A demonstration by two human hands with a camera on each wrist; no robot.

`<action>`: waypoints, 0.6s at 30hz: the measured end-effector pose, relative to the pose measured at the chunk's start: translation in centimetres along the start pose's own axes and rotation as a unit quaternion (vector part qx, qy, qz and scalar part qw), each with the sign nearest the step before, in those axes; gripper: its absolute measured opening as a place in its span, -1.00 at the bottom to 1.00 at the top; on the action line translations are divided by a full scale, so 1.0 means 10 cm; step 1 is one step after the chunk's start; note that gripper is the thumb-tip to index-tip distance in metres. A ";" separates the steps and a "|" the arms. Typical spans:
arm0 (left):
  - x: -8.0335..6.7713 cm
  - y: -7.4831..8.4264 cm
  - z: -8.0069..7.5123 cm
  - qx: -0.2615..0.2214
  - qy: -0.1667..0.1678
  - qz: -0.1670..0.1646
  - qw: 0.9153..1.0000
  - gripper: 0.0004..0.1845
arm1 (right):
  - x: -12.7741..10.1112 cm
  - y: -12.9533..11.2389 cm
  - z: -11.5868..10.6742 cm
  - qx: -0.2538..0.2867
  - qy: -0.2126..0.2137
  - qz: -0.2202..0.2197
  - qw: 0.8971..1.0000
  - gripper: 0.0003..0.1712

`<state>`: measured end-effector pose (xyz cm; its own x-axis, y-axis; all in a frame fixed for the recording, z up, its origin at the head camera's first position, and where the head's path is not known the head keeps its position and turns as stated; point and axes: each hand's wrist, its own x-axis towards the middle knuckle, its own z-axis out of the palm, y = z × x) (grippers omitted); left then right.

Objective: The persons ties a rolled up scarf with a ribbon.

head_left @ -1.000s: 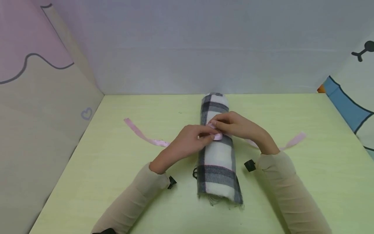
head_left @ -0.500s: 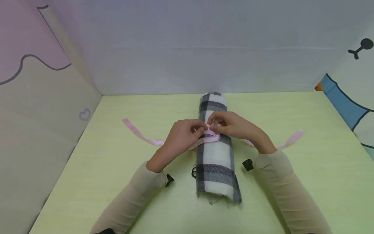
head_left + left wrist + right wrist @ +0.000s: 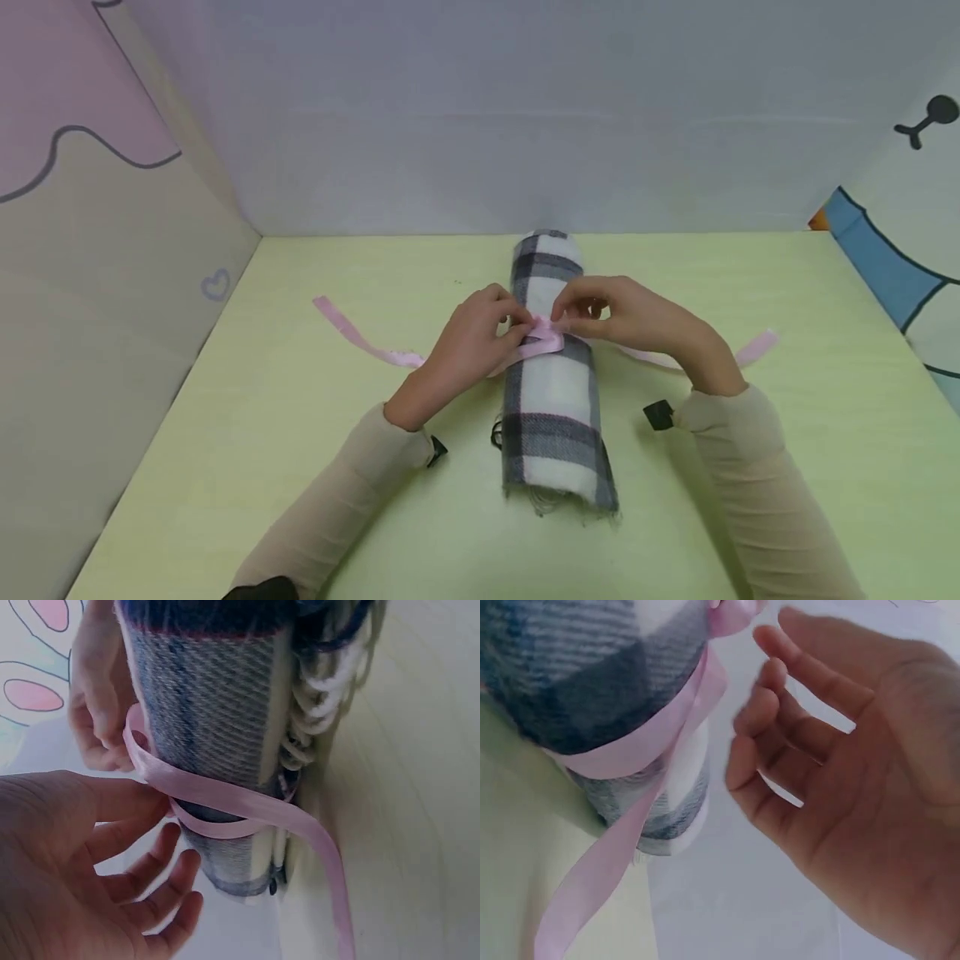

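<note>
A rolled plaid cloth, white, grey and dark with a fringed end, lies lengthwise on the table. A pink ribbon goes round its middle and is bunched on top; it also shows as a ribbon band in the left wrist view. My left hand pinches the ribbon between thumb and fingertips at the roll's left side. Just right of the bunched ribbon is my right hand. In the right wrist view, the right hand has loosely bent fingers, with nothing visible between thumb and index finger.
One ribbon tail trails over the table to the left, the other tail to the right. A small dark loop pokes out beside the roll. A pale wall borders the light green table behind.
Both hands worked at the ribbon on top of the roll. My hands have moved apart, the right one slightly to the right, and the bunched ribbon between them now shows.
</note>
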<state>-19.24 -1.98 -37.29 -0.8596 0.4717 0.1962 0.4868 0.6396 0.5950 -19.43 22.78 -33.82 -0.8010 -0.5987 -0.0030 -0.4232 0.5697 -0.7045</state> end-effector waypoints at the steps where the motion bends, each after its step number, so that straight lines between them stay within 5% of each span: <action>1: 0.02 -0.01 0.01 -0.007 0.003 0.006 1.000 -0.89 | -0.01 -0.01 0.00 0.007 -0.012 0.003 1.000 -0.84; 5: 0.07 -0.04 0.04 -0.030 0.022 0.028 0.999 -0.92 | -0.02 -0.03 0.07 0.024 -0.043 0.001 0.999 -0.77; 10: 0.08 -0.07 0.05 -0.046 0.029 0.032 0.998 -0.95 | -0.03 0.04 0.19 0.033 -0.019 0.007 0.999 -0.83; 18: 0.10 -0.16 0.03 -0.073 -0.023 0.011 0.997 -0.76 | -0.02 0.11 0.25 0.048 -0.006 0.018 0.999 -0.95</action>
<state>-20.79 -2.35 -38.27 -0.8396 0.5138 0.1763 0.4743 0.5350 0.6992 -18.74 22.12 -36.38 -0.8098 -0.5856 -0.0371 -0.3517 0.5350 -0.7682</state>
